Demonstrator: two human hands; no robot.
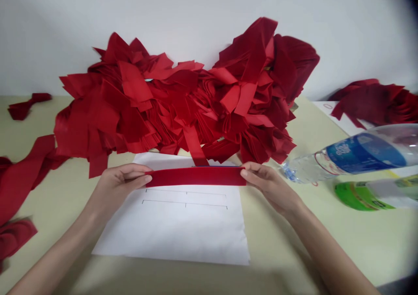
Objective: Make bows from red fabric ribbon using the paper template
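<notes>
A flat red fabric strip [196,176] stretches level between my two hands, over the upper part of a white paper sheet [183,238]. My left hand [126,182] pinches its left end between thumb and fingers. At the opposite end, my right hand [266,182] pinches the strip the same way. Two thin black ruled lines with short tick marks show on the sheet just below the strip. Behind it a large heap of similar red strips [183,99] covers the back of the table, and one loose strip hangs forward to the sheet's top edge.
More red strips [19,186] lie at the left edge, with a small piece [29,105] behind them. To the right, a clear bottle with a blue label [365,153] and a green-labelled bottle [362,196] lie on their sides. Another red bundle [379,101] rests at the back right.
</notes>
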